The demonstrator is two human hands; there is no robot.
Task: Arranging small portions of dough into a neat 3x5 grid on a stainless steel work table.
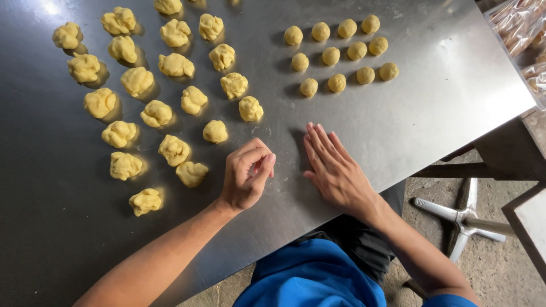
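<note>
The left hand curls loosely, the right hand lies flat and spread on the steel desk; the nearby rough dough lumps look soft, light, best pinched gently from the sides.

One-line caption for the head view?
Right hand flat on steel table, left hand curled, between rough dough lumps and rolled balls.

Brushed steel tabletop, smooth, dull sheen with glare at far corner. Rough, crumbly yellow dough lumps, matt, cracked surface. Smooth rolled dough balls, matt, even. Clear glossy plastic bags at edge. Blue cloth garment, soft, matt. Polished metal chair base. Rough grey concrete floor.
</note>
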